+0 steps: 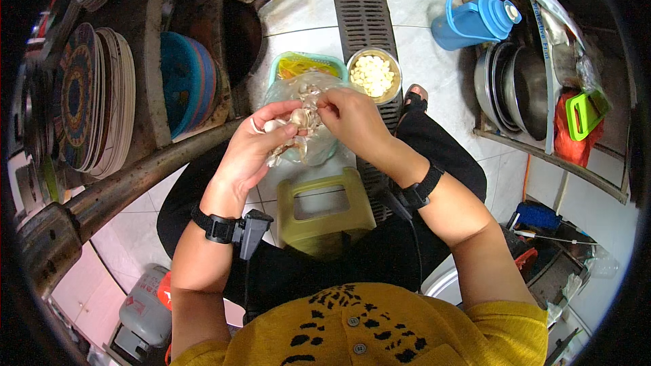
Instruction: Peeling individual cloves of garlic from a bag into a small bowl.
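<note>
Garlic cloves (299, 118) with papery skin are held in my left hand (254, 137), between its thumb and fingers. My right hand (351, 114) is beside them with thumb and forefinger brought together; what its fingertips hold is hidden. Under both hands lies a clear plastic bag (325, 148) with loose garlic skins (309, 90) on it. It covers part of a light green plastic basket (273, 72), which has a yellow-orange packet (307, 66) at its far side. Right of the basket, a steel bowl (398, 92) holds many peeled garlic cloves (373, 75).
An olive plastic stool (325, 229) is between my legs. A slotted drain grate (360, 0) runs along the tiled floor. At left, a rack holds plates (114, 96), blue basins (178, 86) and a wok (239, 35). A blue thermos jug (465, 23) and steel basins (526, 94) are at right.
</note>
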`<state>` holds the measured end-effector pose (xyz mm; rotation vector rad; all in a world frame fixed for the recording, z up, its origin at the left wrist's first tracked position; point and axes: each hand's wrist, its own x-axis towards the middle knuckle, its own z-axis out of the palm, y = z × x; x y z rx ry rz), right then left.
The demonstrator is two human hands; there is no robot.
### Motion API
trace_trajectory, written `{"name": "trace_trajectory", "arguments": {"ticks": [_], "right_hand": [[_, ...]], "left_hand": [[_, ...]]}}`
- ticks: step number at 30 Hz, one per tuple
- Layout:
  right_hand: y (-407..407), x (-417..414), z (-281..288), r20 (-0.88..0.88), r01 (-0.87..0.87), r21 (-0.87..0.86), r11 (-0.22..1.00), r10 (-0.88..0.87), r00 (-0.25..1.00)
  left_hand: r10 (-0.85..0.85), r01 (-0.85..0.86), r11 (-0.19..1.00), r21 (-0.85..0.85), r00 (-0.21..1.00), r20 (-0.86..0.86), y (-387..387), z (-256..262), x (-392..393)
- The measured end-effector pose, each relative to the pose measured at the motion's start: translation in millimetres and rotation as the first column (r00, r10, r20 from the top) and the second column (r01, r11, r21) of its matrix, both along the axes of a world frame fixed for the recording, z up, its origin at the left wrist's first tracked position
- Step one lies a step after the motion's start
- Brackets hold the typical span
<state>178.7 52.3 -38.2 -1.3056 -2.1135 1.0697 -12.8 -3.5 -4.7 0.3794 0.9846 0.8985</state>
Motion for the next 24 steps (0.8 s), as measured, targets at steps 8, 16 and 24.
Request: {"name": "trace_trajectory", "arguments": {"ticks": [8, 16, 24], "right_hand": [[-6, -4, 29, -0.209, -0.032, -0.019, 0.999, 0.027, 0.978], [-8, -5, 24, -0.253, -0.008, 0.016, 1.000, 0.012, 0.967], [-9, -4, 31, -0.261, 0.006, 0.016, 1.000, -0.001, 0.965]], "left_hand": [[0.066, -0.068, 0.998, -0.011, 0.993, -0.098, 1, -5, 2], [0.051, -0.040, 0.998, 0.045, 0.963, -0.265, 2, -1, 11], [0.029, -0.014, 0.998, 0.061, 0.971, -0.239, 2, 1, 11]]}}
